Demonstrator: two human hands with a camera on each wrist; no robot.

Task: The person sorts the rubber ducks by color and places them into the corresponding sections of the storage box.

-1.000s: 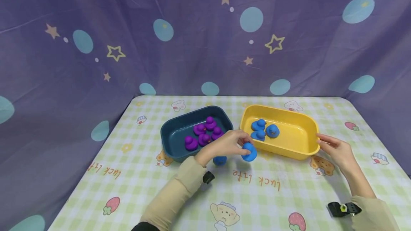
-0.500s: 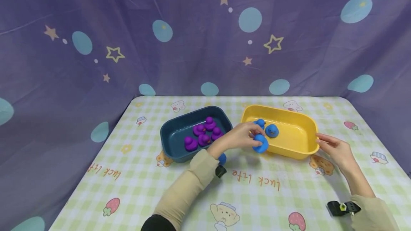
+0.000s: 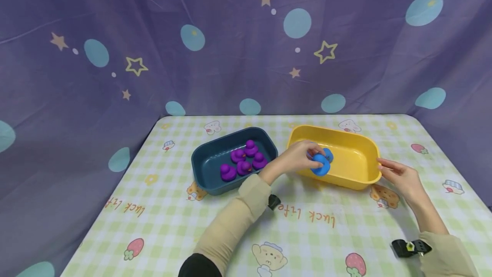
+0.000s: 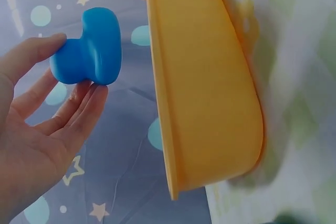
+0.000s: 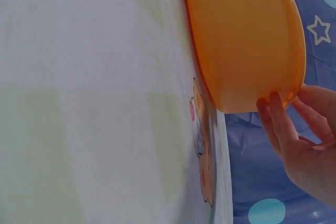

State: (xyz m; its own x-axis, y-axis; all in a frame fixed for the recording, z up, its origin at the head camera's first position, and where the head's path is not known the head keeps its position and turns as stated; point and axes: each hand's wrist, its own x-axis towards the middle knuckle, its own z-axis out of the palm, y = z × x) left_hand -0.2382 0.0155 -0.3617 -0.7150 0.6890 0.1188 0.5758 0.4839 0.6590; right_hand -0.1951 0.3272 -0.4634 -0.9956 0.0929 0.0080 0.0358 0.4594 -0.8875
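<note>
My left hand (image 3: 301, 156) pinches a blue toy duck (image 3: 321, 166) between thumb and fingertips. It holds the duck above the left part of the yellow bin (image 3: 357, 163). In the left wrist view the duck (image 4: 102, 45) is tilted, apart from the bin's rim. Another blue duck (image 3: 328, 153) in the bin partly shows behind it; the left hand covers the bin's far left corner. My right hand (image 3: 401, 181) touches the bin's right end. Its fairly straight fingertips (image 5: 275, 100) lie against the outer wall and rim in the right wrist view.
A dark teal bin (image 3: 207, 170) with several purple toy ducks (image 3: 244, 167) stands to the left. Both bins sit on a checked tablecloth (image 3: 307, 243). A patterned purple curtain (image 3: 230, 67) hangs behind the table. The left sleeve (image 3: 238, 213) crosses the middle front.
My left hand has carried the blue duck rightward and away from me, over the yellow bin. Its sleeve now hides the blue duck on the cloth. The right hand stays at the bin's end.
</note>
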